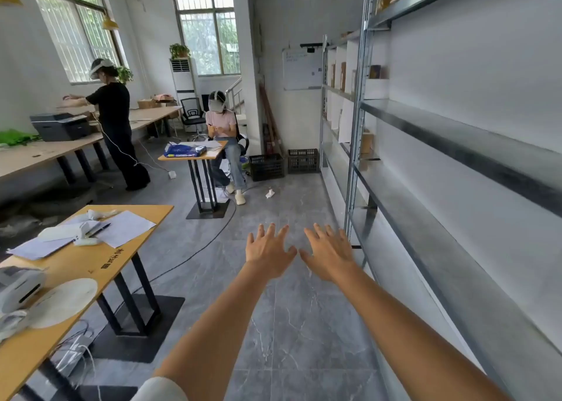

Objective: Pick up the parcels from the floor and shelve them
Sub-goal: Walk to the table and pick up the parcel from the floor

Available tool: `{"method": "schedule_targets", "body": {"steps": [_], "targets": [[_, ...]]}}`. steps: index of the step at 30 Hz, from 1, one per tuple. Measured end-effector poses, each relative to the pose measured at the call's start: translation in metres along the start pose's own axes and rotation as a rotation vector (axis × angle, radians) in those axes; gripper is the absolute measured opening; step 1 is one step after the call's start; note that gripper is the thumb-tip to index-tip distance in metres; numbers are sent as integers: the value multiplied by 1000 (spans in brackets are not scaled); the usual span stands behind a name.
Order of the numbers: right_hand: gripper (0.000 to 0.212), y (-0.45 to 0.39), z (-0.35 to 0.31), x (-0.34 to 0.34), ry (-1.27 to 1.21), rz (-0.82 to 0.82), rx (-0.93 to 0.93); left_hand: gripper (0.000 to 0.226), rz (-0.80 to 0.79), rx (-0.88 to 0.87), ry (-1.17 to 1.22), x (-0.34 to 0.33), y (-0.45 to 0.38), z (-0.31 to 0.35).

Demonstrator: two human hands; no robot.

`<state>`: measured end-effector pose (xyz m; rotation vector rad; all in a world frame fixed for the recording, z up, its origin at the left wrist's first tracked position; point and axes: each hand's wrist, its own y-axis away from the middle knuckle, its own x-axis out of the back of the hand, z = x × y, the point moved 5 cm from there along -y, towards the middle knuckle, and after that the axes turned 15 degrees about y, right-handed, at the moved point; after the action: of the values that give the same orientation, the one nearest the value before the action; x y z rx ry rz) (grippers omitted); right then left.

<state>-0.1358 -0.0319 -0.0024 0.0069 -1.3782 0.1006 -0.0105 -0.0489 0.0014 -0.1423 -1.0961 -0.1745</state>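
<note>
My left hand and my right hand are stretched out side by side over the grey tiled floor, palms down, fingers spread, holding nothing. A metal shelving unit runs along the right wall; its near bays are bare. Several brown parcels stand on the far shelves, and one small box sits on a lower far shelf. No parcel shows on the floor near my hands.
A wooden table with papers and white devices stands at left. A small desk with a seated person is ahead, another person stands at a long bench. Two black crates sit by the far wall. A cable crosses the floor.
</note>
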Motion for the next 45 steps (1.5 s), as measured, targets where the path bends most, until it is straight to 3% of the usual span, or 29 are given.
{"method": "schedule_targets", "body": {"steps": [11,20,32,39,45], "targets": [[68,-216,0,-20,27,-43,-24,67,3,-19,-19,10,-204,-61],[65,-377,-7,-45,-1,-94,40,65,-44,86,-18,17,-352,-120],[62,-641,-6,-57,-16,-66,170,63,14,249,-79,45,-576,-191],[62,-766,-45,-73,18,-137,276,64,23,362,-47,56,-672,-260],[64,-897,-105,-68,-5,-82,353,66,93,432,-2,84,-777,-346]]}}
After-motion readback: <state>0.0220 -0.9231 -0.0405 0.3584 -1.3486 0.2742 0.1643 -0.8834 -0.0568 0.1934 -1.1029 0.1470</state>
